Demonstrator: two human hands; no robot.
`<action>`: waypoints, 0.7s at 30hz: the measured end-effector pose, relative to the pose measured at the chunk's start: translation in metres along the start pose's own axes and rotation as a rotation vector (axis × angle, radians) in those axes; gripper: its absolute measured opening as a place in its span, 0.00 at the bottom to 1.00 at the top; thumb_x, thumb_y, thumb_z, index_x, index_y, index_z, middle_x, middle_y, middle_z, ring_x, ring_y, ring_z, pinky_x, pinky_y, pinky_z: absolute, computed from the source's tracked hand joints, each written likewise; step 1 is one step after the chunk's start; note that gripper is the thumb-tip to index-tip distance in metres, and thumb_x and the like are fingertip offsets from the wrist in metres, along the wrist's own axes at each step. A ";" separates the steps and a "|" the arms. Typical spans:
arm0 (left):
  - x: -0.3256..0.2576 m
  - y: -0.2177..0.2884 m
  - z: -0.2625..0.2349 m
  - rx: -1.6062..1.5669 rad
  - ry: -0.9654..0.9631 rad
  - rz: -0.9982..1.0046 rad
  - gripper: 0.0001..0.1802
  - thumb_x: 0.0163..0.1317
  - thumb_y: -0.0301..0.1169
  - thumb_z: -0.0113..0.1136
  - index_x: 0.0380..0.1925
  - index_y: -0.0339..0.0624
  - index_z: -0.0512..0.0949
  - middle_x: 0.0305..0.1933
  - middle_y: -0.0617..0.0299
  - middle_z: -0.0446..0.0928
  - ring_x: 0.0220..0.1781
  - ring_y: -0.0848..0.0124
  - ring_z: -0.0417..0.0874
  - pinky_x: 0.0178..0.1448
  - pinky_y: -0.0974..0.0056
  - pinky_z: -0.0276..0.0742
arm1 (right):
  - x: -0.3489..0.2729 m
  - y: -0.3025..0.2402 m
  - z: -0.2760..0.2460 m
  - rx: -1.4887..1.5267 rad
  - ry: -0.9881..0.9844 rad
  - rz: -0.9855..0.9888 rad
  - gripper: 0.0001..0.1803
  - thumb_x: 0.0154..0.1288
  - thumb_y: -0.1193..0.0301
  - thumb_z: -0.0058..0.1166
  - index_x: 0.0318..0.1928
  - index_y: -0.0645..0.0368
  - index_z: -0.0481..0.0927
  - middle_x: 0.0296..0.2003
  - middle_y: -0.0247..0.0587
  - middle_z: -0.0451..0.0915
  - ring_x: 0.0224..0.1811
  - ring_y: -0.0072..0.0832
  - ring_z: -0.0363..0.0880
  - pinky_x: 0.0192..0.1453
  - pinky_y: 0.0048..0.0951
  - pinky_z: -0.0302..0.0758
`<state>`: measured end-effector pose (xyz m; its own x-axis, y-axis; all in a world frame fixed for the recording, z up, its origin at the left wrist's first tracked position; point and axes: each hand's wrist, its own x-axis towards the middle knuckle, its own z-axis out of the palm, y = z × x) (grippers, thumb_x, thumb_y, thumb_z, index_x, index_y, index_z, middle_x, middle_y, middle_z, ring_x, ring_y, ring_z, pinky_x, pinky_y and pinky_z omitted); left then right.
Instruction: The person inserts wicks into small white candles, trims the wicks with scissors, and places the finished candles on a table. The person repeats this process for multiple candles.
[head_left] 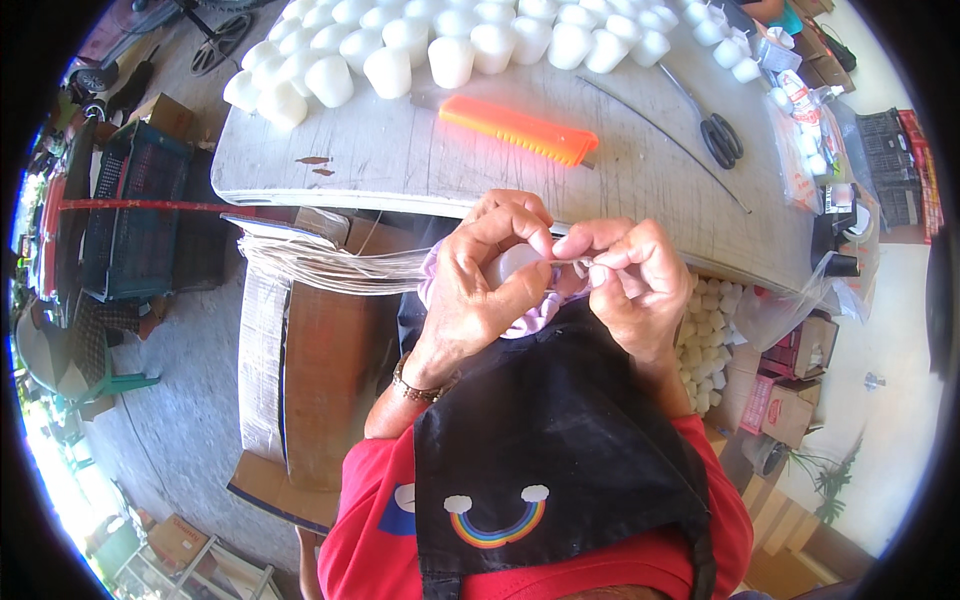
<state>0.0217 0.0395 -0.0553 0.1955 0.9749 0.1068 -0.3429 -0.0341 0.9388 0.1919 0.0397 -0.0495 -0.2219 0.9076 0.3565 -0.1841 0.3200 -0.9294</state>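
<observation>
- left: dark teal plastic crate (150, 215), grey concrete floor (175, 375)
- middle: scratched white table (370, 160) bearing white tapered cup-shaped pieces (451, 62) and an orange plastic cutter (515, 128)
- left hand (475, 265): fingers curled around a translucent white round piece (517, 261)
- right hand (640, 285): thumb and fingertips pinching a thin pale strand (573, 263) between both hands

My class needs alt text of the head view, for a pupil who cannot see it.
A person's left hand and right hand hold a thin pale strand close to a whitish round piece. On the table ahead are many white cup-shaped pieces, an orange tool and black-handled scissors.
</observation>
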 end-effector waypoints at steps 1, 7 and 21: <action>0.000 0.000 0.001 0.022 0.017 -0.009 0.09 0.49 0.19 0.57 0.33 0.37 0.77 0.46 0.58 0.69 0.51 0.71 0.73 0.57 0.66 0.68 | 0.000 -0.001 -0.001 0.028 -0.012 0.013 0.06 0.65 0.80 0.52 0.35 0.62 0.67 0.41 0.52 0.80 0.41 0.29 0.81 0.43 0.27 0.80; 0.000 0.001 0.001 0.185 0.081 0.061 0.07 0.48 0.21 0.60 0.30 0.38 0.77 0.42 0.59 0.73 0.46 0.69 0.77 0.53 0.64 0.72 | 0.000 -0.001 -0.006 0.143 -0.045 0.099 0.08 0.62 0.86 0.49 0.35 0.62 0.67 0.41 0.49 0.76 0.36 0.25 0.78 0.39 0.26 0.77; -0.001 -0.002 -0.005 0.391 0.175 0.206 0.06 0.46 0.21 0.60 0.28 0.38 0.76 0.39 0.56 0.75 0.43 0.64 0.79 0.52 0.61 0.75 | -0.007 0.007 -0.008 0.330 0.007 0.104 0.11 0.59 0.90 0.48 0.34 0.61 0.67 0.40 0.44 0.73 0.34 0.25 0.76 0.39 0.29 0.77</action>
<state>0.0173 0.0395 -0.0590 -0.0096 0.9605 0.2782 0.0196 -0.2780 0.9604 0.2000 0.0379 -0.0588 -0.2496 0.9330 0.2594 -0.4607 0.1212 -0.8792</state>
